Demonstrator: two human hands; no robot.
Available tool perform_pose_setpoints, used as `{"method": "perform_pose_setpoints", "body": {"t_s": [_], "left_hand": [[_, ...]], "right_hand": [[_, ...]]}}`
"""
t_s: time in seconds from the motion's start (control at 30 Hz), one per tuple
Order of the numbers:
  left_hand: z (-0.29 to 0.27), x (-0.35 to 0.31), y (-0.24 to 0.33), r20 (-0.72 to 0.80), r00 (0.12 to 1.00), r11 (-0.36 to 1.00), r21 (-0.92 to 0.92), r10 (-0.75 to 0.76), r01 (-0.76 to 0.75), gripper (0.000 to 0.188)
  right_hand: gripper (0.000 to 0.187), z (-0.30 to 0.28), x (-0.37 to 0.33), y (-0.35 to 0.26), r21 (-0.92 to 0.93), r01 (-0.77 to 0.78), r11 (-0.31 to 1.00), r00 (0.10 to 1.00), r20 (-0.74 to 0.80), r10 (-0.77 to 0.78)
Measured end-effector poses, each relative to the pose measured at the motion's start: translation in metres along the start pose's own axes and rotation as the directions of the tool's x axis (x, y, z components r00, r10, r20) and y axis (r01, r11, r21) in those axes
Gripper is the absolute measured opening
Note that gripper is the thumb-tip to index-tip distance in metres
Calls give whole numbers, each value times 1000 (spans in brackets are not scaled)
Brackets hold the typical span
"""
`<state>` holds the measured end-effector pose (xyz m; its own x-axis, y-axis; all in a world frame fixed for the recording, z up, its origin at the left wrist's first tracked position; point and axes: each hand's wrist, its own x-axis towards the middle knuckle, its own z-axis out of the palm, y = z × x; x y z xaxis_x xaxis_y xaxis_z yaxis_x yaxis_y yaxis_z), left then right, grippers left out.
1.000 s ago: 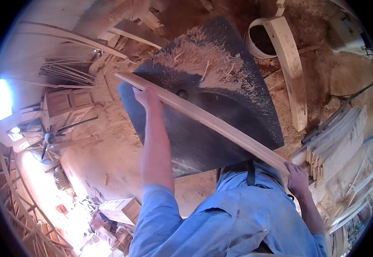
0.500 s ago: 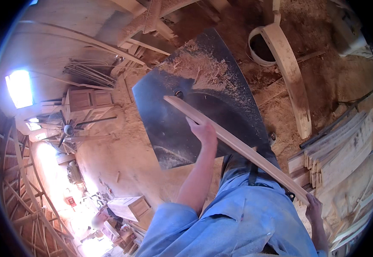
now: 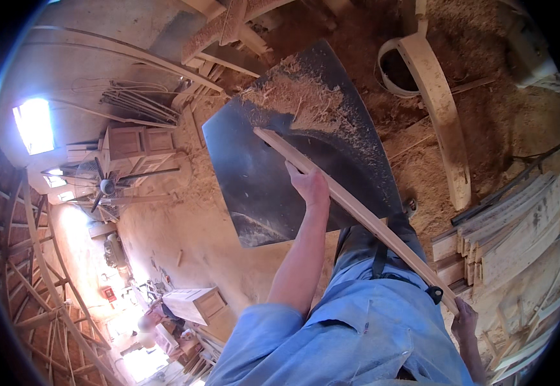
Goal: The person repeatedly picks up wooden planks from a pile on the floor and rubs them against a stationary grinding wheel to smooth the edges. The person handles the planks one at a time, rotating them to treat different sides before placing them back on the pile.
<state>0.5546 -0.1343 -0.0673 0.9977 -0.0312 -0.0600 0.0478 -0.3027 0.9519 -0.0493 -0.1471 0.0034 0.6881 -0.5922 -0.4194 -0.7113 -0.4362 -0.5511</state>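
Observation:
A long, pale wooden strip (image 3: 370,219) runs slantwise from the middle of a dark, flat machine tabletop (image 3: 247,193) back past my right hip. My left hand (image 3: 311,186) is closed on the strip part way along, with the thumb along its near side. At the strip's near end my right hand (image 3: 465,318) is wrapped round the wood. The far end of the strip lies over the tabletop and mostly covers a small dark round fitting there. Loose wood shavings (image 3: 305,96) are heaped on the far part of the tabletop.
Right of the tabletop stand a white bucket (image 3: 386,71) and a thick curved timber (image 3: 444,116). Stacked boards (image 3: 518,225) lie farther right. A wooden cabinet (image 3: 132,145) and a fan (image 3: 106,187) are at left. Another person (image 3: 154,321) is at lower left.
The strip has slid a little farther over the tabletop, its far end now covering most of the round fitting. Both hands are still on it, and the right has come slightly nearer the tabletop.

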Motion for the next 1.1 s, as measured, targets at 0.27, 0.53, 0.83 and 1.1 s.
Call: {"method": "perform_pose_setpoints", "body": {"t_s": [0.27,0.53,0.83,1.1], "left_hand": [[-21,-24,33,31,996,993,73,86,-88,66],[-26,-26,14,52,989,988,74,-138,134,88],[-25,-22,14,93,982,986,22,-167,165,84],[-21,34,15,76,992,995,6,-98,98,77]], "right_hand": [[57,2,-2,8,-7,16,1000,1000,-8,-16],[52,0,-10,-2,10,-39,999,998,49,38],[47,6,2,-11,-14,5,1000,1000,-2,-5],[44,8,48,-38,-63,26,998,999,-21,-28]]}}
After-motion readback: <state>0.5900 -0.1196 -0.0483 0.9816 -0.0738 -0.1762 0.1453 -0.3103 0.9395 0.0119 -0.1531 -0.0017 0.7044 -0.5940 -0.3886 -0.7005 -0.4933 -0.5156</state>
